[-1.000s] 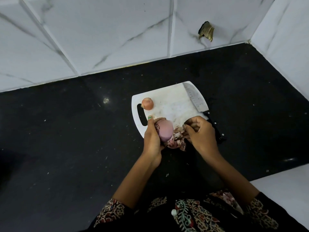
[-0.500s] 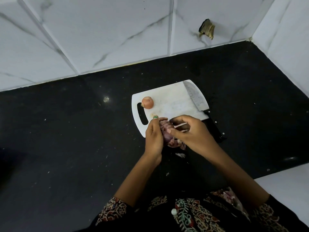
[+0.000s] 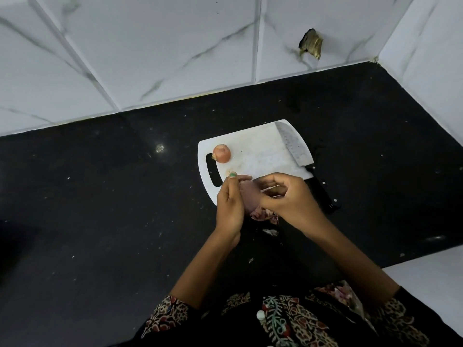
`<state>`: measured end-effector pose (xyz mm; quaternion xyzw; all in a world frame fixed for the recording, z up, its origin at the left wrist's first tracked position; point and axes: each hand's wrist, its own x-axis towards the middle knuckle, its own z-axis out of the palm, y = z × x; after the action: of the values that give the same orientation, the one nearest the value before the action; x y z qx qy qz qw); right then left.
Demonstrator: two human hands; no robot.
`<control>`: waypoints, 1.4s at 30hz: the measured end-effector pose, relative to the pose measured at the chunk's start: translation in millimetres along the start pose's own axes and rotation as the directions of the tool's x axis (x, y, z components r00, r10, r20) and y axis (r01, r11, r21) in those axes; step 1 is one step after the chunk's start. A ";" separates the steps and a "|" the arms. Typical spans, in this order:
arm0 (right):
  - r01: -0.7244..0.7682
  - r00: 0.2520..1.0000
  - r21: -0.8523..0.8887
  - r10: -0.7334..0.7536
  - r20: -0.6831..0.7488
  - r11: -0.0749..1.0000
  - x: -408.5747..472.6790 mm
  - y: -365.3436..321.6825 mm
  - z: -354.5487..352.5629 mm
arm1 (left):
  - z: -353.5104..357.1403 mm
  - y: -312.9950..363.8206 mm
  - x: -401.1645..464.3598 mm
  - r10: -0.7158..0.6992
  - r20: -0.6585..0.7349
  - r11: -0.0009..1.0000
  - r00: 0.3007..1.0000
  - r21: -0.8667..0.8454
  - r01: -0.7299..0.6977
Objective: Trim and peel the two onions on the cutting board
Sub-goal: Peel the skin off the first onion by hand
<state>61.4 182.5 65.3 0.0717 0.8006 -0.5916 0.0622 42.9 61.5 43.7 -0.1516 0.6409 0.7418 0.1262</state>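
Both hands peel the first onion at the cutting board's near edge.
Left hand (image 3: 229,205) grips the purple onion (image 3: 248,197); right hand (image 3: 288,199) pinches its skin. Second onion (image 3: 221,153) lies unpeeled on the cutting board (image 3: 260,151); roughly half remains, I judge.

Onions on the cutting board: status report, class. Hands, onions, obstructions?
Left hand grips purple onion; right hand fingers on its skin. Second onion unpeeled on cutting board. Knife lies idle, nothing in the way.
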 end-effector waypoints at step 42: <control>-0.010 0.939 0.020 0.016 -0.344 1.000 3.1 21.0 15.6 | 1.6 3.5 1.4 -0.223 -0.020 0.948 0.975 -0.235 0.213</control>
<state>62.5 173.9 40.5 0.1798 0.7932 -0.5768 -0.0755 40.2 62.5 46.6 -0.2523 0.5322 0.7892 0.1740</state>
